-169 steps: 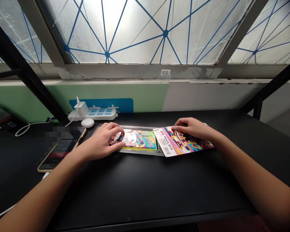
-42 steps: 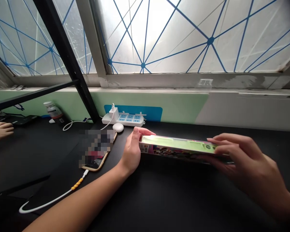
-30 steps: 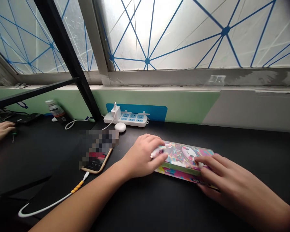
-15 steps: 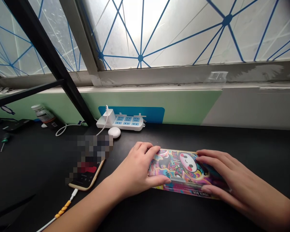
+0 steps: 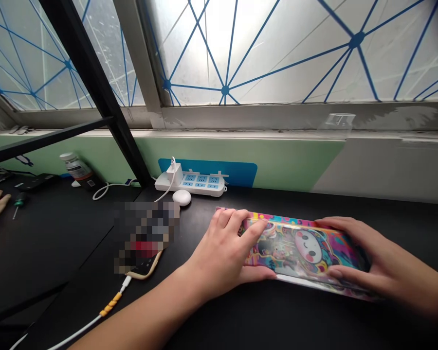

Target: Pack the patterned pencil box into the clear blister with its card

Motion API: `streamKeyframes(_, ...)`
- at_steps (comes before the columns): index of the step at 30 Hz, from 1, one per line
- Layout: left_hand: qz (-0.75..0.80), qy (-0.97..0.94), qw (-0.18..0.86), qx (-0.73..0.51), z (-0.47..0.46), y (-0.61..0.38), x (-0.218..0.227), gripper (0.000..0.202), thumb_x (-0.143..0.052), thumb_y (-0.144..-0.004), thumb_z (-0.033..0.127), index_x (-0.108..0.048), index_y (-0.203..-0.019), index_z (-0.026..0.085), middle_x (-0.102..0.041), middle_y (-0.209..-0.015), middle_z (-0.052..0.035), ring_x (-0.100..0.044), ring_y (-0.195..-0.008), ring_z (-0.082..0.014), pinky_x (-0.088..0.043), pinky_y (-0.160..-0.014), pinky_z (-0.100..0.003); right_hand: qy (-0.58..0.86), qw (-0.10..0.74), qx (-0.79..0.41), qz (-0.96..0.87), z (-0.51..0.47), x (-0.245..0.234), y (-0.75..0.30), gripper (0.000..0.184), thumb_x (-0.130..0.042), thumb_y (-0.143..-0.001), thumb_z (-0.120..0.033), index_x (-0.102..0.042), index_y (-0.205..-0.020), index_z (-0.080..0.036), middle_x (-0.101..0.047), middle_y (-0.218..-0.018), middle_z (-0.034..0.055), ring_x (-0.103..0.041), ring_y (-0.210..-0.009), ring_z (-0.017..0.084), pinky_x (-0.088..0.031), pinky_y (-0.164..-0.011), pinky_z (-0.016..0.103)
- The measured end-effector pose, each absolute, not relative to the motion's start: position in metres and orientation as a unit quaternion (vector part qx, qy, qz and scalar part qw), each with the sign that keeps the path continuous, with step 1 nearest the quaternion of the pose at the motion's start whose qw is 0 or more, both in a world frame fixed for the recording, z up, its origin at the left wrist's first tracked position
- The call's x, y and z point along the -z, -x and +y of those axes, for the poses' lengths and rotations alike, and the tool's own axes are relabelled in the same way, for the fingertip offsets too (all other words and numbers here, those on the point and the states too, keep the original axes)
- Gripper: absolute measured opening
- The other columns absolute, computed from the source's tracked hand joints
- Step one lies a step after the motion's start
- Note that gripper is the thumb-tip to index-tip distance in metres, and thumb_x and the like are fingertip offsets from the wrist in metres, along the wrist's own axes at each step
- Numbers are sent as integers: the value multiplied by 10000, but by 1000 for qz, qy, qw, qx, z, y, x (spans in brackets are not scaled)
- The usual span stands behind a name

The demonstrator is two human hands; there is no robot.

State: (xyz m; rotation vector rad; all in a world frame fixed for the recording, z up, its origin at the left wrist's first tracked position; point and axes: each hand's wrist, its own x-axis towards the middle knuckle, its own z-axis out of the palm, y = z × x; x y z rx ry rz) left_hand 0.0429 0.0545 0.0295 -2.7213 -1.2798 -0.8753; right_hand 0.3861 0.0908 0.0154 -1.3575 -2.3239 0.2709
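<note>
Pencil box [image 5: 302,250], long axis lying left to right, is held at both ends, fingers of left hand [image 5: 221,248] and right hand [image 5: 377,257] curved over it.

Pencil box [image 5: 302,250]: busy pink, teal and yellow cartoon print, white round face with pink cheeks. Window film [image 5: 270,53]: frosted white, blue geometric line web. Wall panel [image 5: 241,153]: pale green, meeting a grey wall panel [image 5: 387,170] on the right. Blue patch [image 5: 241,171] on the green. Power strip [image 5: 190,183]: white, blue sockets. Desk [image 5: 277,321]: black. Charging cable [image 5: 83,325]: white, yellow spiral wrap.
</note>
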Motion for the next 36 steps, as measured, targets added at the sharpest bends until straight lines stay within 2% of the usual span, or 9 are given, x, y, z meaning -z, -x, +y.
streamKeyframes(4, -407, 867, 34, 284, 52, -43, -30, 845, -803, -751, 659, -545, -1412, 200, -584, -1309, -172, -525, -1192, -352, -380, -1129, -588, 479, 264, -89, -833, 89, -17, -383, 702, -781, -756, -616, -520, -1365, -385, -618, -1336, 140, -643, -1176, 377, -579, -947, 474)
streamKeyframes(10, -399, 872, 81, 271, 46, -44, -37, 833, -839, -746, 602, -533, -1432, 243, -572, -1359, -164, -524, -1229, -346, -336, -1160, -592, 454, 266, -41, -849, 89, -22, -387, 788, -841, -698, -591, -501, -1390, -430, -624, -1291, 144, -630, -1162, 405, -578, -910, 519)
streamKeyframes(15, -391, 868, 130, 279, 36, -47, -46, 683, -761, -868, 522, -529, -1440, 228, -620, -1335, -140, -553, -1198, -327, -130, -1241, -636, 429, 289, 23, -855, 77, -35, -380, 634, -811, -738, -584, -524, -1276, -408, -698, -1143, 103, -674, -1041, 380, -541, -883, 538)
streamKeyframes(17, -389, 862, 146, 289, 34, -47, -48, 588, -713, -928, 432, -525, -1440, 211, -611, -1367, -145, -538, -1258, -322, -116, -1256, -612, 408, 309, 80, -855, 70, -40, -375, 545, -792, -777, -541, -540, -1229, -372, -725, -1060, 84, -698, -954, 353, -530, -873, 513)
streamKeyframes(20, -397, 851, 162, 303, 32, -46, -51, 531, -677, -962, 317, -503, -1450, 201, -562, -1446, -176, -499, -1354, -323, -189, -1240, -597, 355, 316, 145, -868, 61, -43, -366, 342, -728, -870, -408, -565, -1156, -316, -737, -969, 58, -715, -843, 284, -539, -805, 420)
streamKeyframes(23, -400, 861, 143, 278, 32, -47, -52, 445, -675, -970, 313, -545, -1380, 202, -667, -1328, -148, -602, -1249, -318, -235, -1208, -617, 340, 306, 143, -878, 55, -43, -359, 214, -655, -927, -337, -560, -1111, -283, -744, -954, 55, -731, -805, 257, -550, -727, 368)
streamKeyframes(27, -402, 878, 108, 236, 30, -50, -52, 362, -728, -935, 314, -601, -1247, 180, -762, -1129, -109, -726, -989, -283, -387, -1134, -585, 364, 264, 118, -886, 50, -44, -356, 223, -597, -940, -359, -590, -1147, -277, -782, -986, 71, -753, -794, 292, -573, -685, 398)
streamKeyframes(32, -382, 890, 121, 219, 27, -55, -45, 347, -771, -894, 256, -610, -1187, 166, -749, -1205, -128, -729, -1033, -307, -566, -950, -474, 356, 208, 155, -898, 47, -40, -354, 261, -555, -962, -311, -633, -1192, -214, -780, -1122, 135, -765, -902, 320, -614, -745, 437)
streamKeyframes(36, -389, 898, 133, 159, 27, -57, -41, 159, -693, -930, 169, -643, -1081, 177, -746, -1177, -103, -719, -1005, -287, -606, -786, -392, 335, 203, 163, -906, 46, -31, -344, 293, -555, -967, -242, -626, -1245, -185, -758, -1212, 144, -758, -1009, 307, -636, -801, 431)
